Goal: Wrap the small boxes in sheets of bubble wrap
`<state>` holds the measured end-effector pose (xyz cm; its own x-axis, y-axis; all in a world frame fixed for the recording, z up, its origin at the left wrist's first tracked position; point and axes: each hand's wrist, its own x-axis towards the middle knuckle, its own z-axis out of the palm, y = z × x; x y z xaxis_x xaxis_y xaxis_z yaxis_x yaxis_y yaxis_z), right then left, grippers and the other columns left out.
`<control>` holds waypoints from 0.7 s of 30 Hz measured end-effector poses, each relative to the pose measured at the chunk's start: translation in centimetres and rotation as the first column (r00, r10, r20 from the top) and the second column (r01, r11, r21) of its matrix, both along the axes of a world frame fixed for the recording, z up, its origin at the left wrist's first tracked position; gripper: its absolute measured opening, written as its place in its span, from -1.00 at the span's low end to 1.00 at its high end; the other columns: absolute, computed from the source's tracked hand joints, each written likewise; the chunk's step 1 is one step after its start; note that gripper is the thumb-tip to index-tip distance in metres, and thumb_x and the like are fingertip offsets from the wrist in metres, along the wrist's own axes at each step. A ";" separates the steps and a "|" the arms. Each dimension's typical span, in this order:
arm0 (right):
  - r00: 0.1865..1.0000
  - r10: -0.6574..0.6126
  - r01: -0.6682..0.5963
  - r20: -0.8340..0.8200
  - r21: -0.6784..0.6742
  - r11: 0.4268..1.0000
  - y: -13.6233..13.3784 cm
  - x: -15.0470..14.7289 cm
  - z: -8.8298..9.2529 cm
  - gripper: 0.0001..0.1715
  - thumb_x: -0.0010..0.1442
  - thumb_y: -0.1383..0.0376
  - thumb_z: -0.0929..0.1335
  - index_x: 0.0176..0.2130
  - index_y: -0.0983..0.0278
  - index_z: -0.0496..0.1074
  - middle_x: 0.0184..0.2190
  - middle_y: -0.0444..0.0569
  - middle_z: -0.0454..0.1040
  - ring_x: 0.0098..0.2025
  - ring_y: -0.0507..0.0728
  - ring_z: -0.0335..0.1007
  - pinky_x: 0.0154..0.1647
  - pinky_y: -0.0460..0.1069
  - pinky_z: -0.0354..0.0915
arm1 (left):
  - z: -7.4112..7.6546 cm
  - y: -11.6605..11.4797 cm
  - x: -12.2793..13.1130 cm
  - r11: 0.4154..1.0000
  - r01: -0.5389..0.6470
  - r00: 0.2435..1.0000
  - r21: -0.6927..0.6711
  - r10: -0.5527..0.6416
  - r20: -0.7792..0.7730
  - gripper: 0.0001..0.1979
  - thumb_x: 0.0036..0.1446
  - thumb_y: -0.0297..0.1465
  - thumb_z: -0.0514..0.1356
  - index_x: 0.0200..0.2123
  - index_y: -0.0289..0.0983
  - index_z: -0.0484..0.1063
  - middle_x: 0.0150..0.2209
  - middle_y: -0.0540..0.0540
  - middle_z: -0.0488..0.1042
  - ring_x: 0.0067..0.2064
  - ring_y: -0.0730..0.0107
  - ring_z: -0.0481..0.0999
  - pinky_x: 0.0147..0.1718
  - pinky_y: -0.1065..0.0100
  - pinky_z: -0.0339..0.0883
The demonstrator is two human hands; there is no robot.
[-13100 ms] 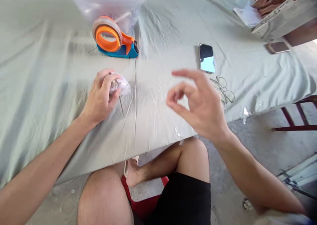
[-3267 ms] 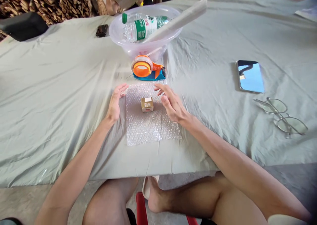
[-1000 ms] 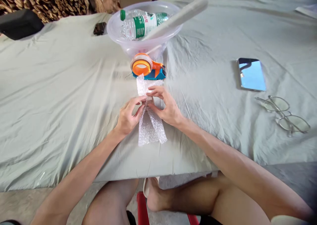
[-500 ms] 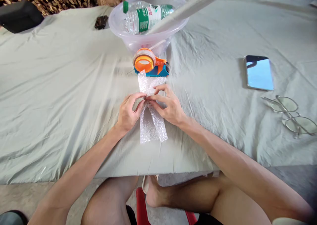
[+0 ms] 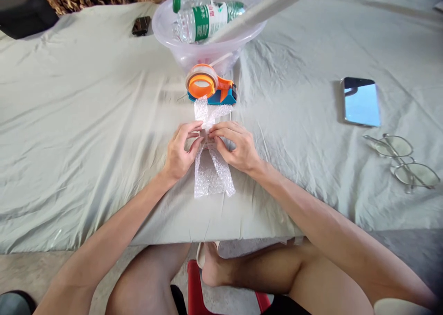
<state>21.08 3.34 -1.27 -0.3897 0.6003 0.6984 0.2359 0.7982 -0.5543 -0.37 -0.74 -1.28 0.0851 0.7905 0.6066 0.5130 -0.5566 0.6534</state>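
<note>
A strip of bubble wrap [image 5: 212, 181] lies on the cloth in front of me, its near end spread in two flaps and its far end reaching a tape dispenser. Around its narrow middle is a small item [image 5: 208, 142], partly covered by my fingers, whose kind I cannot make out. My left hand [image 5: 182, 149] grips the wrapped middle from the left, thumb and fingertips curled against it. From the right, my right hand [image 5: 237, 145] holds the same part with bent fingers and thumb. Just beyond stands the orange and blue tape dispenser [image 5: 212, 86] with a roll of clear tape.
Behind the dispenser, a translucent basin [image 5: 207, 51] holds plastic bottles [image 5: 211, 21] and a long pale roll [image 5: 266, 10]. A phone [image 5: 362, 101] and eyeglasses [image 5: 403, 160] lie at right. A small black object [image 5: 141, 26] sits at back left on the grey cloth [image 5: 86, 121].
My fingertips have moved slightly apart at the wrap's middle, showing more of the item between them. The wrap and the dispenser remain in nearly the same place.
</note>
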 end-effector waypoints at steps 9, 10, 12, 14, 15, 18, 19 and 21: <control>0.993 -0.068 0.038 -0.094 -0.293 0.955 0.1 -0.4 -0.1 -0.72 0.59 0.10 0.31 -0.12 0.09 0.57 0.03 0.08 0.57 0.13 0.29 0.57 0.28 0.33 0.54 | -1.4 1.4 -1.5 0.949 -0.239 0.970 -0.205 0.224 -0.093 -0.34 0.36 0.11 0.43 0.31 -0.13 0.44 0.36 -0.29 0.54 0.49 -0.16 0.46 0.50 -0.22 0.33; 0.988 -0.076 0.029 -0.131 -0.329 0.944 0.2 -0.4 -0.3 -0.74 0.59 0.07 0.31 -0.09 0.08 0.54 0.03 0.07 0.56 0.10 0.29 0.58 0.26 0.33 0.56 | -1.7 1.6 -1.6 0.939 -0.249 0.968 -0.238 0.232 -0.098 -0.32 0.32 0.15 0.44 0.29 -0.13 0.48 0.39 -0.31 0.53 0.55 -0.23 0.39 0.54 -0.27 0.26; 0.975 -0.114 0.034 -0.189 -0.381 0.924 0.4 -0.5 -0.7 -0.79 0.56 0.01 0.36 -0.05 0.05 0.46 0.03 0.06 0.52 0.04 0.28 0.59 0.19 0.32 0.61 | -2.2 2.0 -1.7 0.923 -0.257 0.965 -0.287 0.232 -0.118 -0.28 0.28 0.22 0.44 0.25 -0.15 0.55 0.46 -0.35 0.47 0.63 -0.32 0.25 0.60 -0.35 0.13; 0.969 -0.164 0.074 -0.186 -0.416 0.907 0.7 -0.5 -1.2 -0.74 0.51 -0.04 0.42 -0.04 0.05 0.42 0.03 0.04 0.51 0.00 0.27 0.59 0.14 0.29 0.62 | -2.4 2.3 -1.8 0.912 -0.256 0.965 -0.320 0.223 -0.136 -0.24 0.26 0.28 0.42 0.24 -0.16 0.59 0.50 -0.36 0.43 0.67 -0.36 0.18 0.62 -0.40 0.06; 0.967 -0.192 0.104 -0.166 -0.429 0.898 0.9 -0.4 -1.4 -0.70 0.49 -0.06 0.44 -0.05 0.06 0.41 0.01 0.04 0.52 0.00 0.27 0.59 0.12 0.28 0.62 | -2.4 2.3 -1.8 0.909 -0.253 0.966 -0.330 0.218 -0.140 -0.22 0.25 0.31 0.41 0.24 -0.15 0.61 0.51 -0.36 0.43 0.67 -0.37 0.17 0.62 -0.41 0.05; 0.964 -0.256 0.203 -0.067 -0.434 0.878 1.3 -0.1 -1.8 -0.57 0.45 -0.15 0.46 -0.04 0.10 0.43 0.02 0.08 0.60 0.09 0.32 0.59 0.18 0.31 0.55 | -2.1 2.4 -1.9 0.915 -0.221 0.973 -0.337 0.182 -0.142 -0.24 0.25 0.34 0.38 0.19 -0.13 0.67 0.51 -0.33 0.44 0.67 -0.39 0.16 0.62 -0.45 0.01; 0.964 -0.266 0.226 -0.033 -0.433 0.873 1.4 0.0 -1.9 -0.53 0.46 -0.19 0.45 -0.02 0.11 0.45 0.05 0.11 0.63 0.14 0.36 0.58 0.25 0.35 0.51 | -1.9 2.4 -1.9 0.919 -0.201 0.976 -0.339 0.159 -0.148 -0.26 0.26 0.34 0.37 0.16 -0.12 0.69 0.51 -0.31 0.45 0.67 -0.40 0.17 0.62 -0.46 0.00; 0.964 -0.263 0.255 0.041 -0.428 0.867 1.5 0.2 -1.9 -0.45 0.48 -0.25 0.40 0.04 0.13 0.51 0.12 0.17 0.67 0.23 0.42 0.56 0.37 0.44 0.40 | -1.5 2.4 -2.0 0.920 -0.156 0.980 -0.358 0.100 -0.171 -0.32 0.31 0.31 0.33 0.13 -0.10 0.72 0.53 -0.26 0.44 0.67 -0.39 0.18 0.62 -0.48 -0.05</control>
